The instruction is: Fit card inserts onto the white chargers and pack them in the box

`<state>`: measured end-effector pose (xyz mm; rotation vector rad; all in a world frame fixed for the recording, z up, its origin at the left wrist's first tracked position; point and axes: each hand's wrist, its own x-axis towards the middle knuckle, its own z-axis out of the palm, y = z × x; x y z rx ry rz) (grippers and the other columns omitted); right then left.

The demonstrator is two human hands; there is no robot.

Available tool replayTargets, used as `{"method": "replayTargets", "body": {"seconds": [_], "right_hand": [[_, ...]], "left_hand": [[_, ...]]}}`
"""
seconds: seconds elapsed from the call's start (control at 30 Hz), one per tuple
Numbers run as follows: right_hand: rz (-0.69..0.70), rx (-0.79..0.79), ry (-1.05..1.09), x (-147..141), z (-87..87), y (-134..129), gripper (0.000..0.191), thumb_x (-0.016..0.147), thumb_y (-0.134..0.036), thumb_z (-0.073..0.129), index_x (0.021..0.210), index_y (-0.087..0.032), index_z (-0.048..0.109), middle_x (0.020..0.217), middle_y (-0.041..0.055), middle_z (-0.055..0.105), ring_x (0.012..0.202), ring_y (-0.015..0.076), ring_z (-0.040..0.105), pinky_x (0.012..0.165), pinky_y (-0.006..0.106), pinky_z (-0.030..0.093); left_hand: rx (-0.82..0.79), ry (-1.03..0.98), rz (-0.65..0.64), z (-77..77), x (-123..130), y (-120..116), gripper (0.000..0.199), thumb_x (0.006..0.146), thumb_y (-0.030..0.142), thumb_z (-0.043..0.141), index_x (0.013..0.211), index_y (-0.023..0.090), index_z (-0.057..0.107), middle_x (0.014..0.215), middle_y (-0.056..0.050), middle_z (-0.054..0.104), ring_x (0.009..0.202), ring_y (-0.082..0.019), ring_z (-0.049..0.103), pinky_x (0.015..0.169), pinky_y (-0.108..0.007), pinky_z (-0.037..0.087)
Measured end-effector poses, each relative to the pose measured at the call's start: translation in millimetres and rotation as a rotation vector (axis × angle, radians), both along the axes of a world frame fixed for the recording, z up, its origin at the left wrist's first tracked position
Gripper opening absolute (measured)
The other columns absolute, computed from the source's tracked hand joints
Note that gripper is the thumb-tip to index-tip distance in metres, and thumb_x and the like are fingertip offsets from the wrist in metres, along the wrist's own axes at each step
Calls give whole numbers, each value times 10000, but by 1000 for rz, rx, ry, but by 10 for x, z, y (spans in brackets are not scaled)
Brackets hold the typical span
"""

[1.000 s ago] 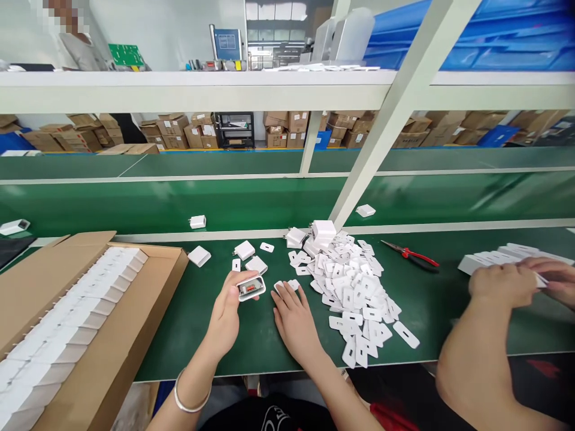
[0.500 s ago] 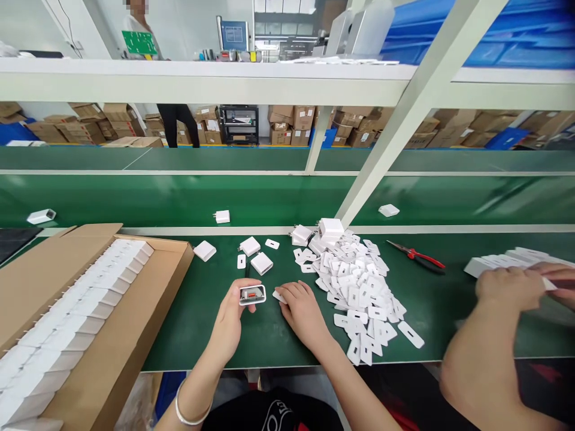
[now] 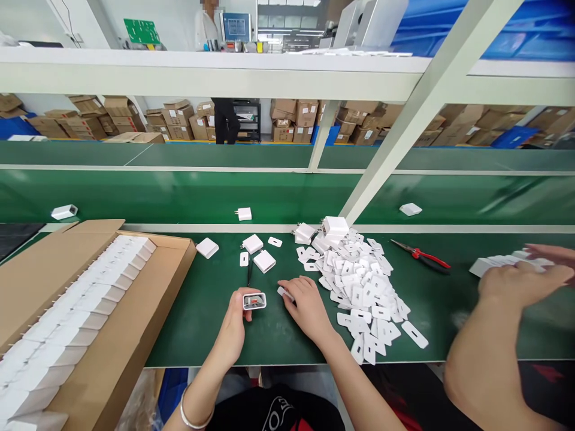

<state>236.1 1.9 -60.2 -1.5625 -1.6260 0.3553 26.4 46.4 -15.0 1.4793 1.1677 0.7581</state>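
My left hand (image 3: 234,326) is closed around a white charger housing (image 3: 254,301), its open end facing me and the parts inside showing. In my right hand (image 3: 308,308), a small white cover plate (image 3: 286,293) is pinched between thumb and fingers, just right of the housing and apart from it. A big heap of slotted white cover plates (image 3: 359,275) lies to the right of that hand. Beyond my left hand rest several white chargers (image 3: 265,261), a couple of loose plates (image 3: 275,242) and a thin dark tool (image 3: 250,272).
At left stands a cardboard box (image 3: 173,263) with rows of white chargers (image 3: 85,317). Red-handled pliers (image 3: 422,257) lie right of the heap. A co-worker's hands (image 3: 516,287) are over white pieces at far right. A green conveyor belt (image 3: 179,194) carries a few chargers behind a slanted post (image 3: 404,137).
The chargers on the belt have moved right. My right hand has tilted the plate up a little. The co-worker's hands have shifted, and a person in the background has walked right.
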Motion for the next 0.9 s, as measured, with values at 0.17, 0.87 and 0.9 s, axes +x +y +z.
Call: {"method": "replayTargets", "body": {"seconds": [0.17, 0.87, 0.9], "right_hand": [[-23, -1, 371, -65, 217, -86, 172, 1022, -269, 589, 1156, -223, 686, 1001, 48, 726, 863, 184, 689, 773, 309, 589], [-222, -183, -127, 290, 488, 1861, 626, 967, -62, 496, 1578, -193, 466, 1596, 173, 424, 1459, 318, 436, 1190, 496, 405], [-239, -221, -174, 380, 493, 2066, 603, 971, -98, 552, 1564, -180, 475, 1605, 187, 418, 1473, 349, 416, 1196, 545, 383]], "left_hand": [[71, 148, -38, -27, 14, -9, 672, 1062, 684, 213, 1188, 229, 691, 910, -47, 542, 799, -215, 498, 832, -384, 445], [288, -57, 194, -24, 63, 884, 584, 1053, 648, 324, 1055, 176, 668, 849, -41, 564, 740, -188, 507, 699, -311, 440], [299, -56, 221, -45, 40, 906, 590, 1049, 655, 328, 1054, 177, 674, 866, -47, 570, 744, -190, 508, 700, -313, 440]]}}
